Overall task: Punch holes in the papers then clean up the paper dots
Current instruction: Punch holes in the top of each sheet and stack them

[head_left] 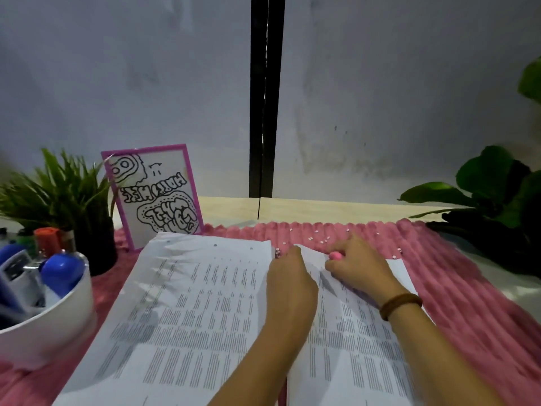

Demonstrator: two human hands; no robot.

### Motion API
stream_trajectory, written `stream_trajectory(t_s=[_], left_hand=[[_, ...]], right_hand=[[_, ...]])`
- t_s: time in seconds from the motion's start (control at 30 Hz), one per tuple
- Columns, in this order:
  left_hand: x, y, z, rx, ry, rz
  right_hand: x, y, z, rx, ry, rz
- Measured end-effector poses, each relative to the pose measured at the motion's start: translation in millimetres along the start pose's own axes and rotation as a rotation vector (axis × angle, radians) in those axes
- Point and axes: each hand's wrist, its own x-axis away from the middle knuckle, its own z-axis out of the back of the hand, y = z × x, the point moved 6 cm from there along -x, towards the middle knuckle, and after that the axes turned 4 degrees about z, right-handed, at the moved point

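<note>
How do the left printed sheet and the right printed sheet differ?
The left printed sheet shows punched holes along its far edge; the right printed sheet shows none, its far end covered by the left hand and right hand. A framed drawing stands beyond the left one, paper dots lie beyond the right. Both carry columns of print.

A marker bowl [58, 323], grass pot [58, 194] and framed drawing [155, 197] stand left.

Small pink rounded object [335, 255] mostly hidden inside the curled fingers of the right hand [358, 268]; its kind cannot be told. Left hand [289, 276]: fingertips out of sight. Print on white printed sheets [187, 303] blurred, unreadable. White round bowl [58, 323] cut by left edge.
</note>
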Motion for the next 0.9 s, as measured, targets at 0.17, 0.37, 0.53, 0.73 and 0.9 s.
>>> stream_trajectory(t_s=[0.17, 0.37, 0.53, 0.73, 0.9], left_hand=[[0.5, -5.7, -6.2, 0.007, 0.01, 0.004], [-3.4, -8.6, -9.7, 0.015, 0.001, 0.025], [-0.7, -5.4, -12.6, -0.014, 0.003, -0.003], [-2.4, -6.7, -13.6, -0.018, 0.008, -0.004], [-7.4, -10.7, -12.1, -0.002, 0.026, 0.015]], right_hand=[[2.2, 9.0, 0.9, -0.057, 0.035, -0.1], [0.9, 11.6, -0.4, -0.084, 0.063, -0.116], [-1.5, 13.5, 1.1, -0.069, 0.096, -0.112], [-3.3, 17.1, 2.2, -0.124, 0.084, -0.133], [-5.6, 20.3, -5.3, -0.135, -0.009, -0.119]])
